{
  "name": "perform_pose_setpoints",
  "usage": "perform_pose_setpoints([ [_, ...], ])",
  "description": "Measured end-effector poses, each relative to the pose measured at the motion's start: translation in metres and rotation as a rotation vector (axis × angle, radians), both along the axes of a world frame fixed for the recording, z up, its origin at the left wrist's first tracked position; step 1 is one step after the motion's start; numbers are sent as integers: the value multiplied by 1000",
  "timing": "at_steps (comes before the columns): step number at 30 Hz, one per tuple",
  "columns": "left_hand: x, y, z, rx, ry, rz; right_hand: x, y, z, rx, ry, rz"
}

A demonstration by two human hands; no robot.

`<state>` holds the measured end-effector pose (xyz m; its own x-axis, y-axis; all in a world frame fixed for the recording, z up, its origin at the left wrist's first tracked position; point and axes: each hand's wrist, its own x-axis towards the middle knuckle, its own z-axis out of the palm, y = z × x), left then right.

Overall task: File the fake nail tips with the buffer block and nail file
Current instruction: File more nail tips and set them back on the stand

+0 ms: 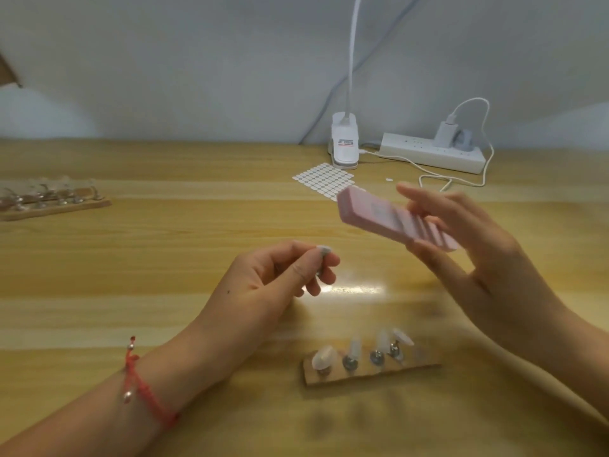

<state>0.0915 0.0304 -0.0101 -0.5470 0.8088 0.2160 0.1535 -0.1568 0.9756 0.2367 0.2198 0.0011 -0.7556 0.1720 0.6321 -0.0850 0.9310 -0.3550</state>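
Head view. Left hand (280,275) is raised above the wooden surface (131,258), with its fingers (316,258) curled and thumb and forefinger pinching one fake nail tip (324,249). The tip seems to sit on a small metal stand, mostly hidden by the fingers. Red string bracelet (141,387) on the left wrist.

Right hand (478,245) is up, to the right of the left hand and apart from it. It grips the pink buffer block (379,214) at its right end, thumb under and fingers over the top; motion blur here. The block is tilted, its free end pointing up-left, above the nail tip and not touching it.

Near edge, between the two forearms: a wooden strip (372,374) lies flat with four nail tips (324,356) standing on metal pegs, blurry.

Far left: a second wooden holder (49,206) with clear tips on stands, details too soft to count.

Back of the surface: a white sheet of small oval adhesive tabs (324,179), partly behind the block's free end. Behind it is a white clip-lamp base (344,145) with its neck going up out of frame. To its right is a white power strip (431,153) with a charger plugged in (445,131), and a white cable (461,183) loops on the surface beside it.
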Motion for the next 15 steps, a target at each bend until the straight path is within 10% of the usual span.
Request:
perform_pose_setpoints([
  [15,3,0,-3,-5,179,-129,-8,-11,-2,230,61,172],
])
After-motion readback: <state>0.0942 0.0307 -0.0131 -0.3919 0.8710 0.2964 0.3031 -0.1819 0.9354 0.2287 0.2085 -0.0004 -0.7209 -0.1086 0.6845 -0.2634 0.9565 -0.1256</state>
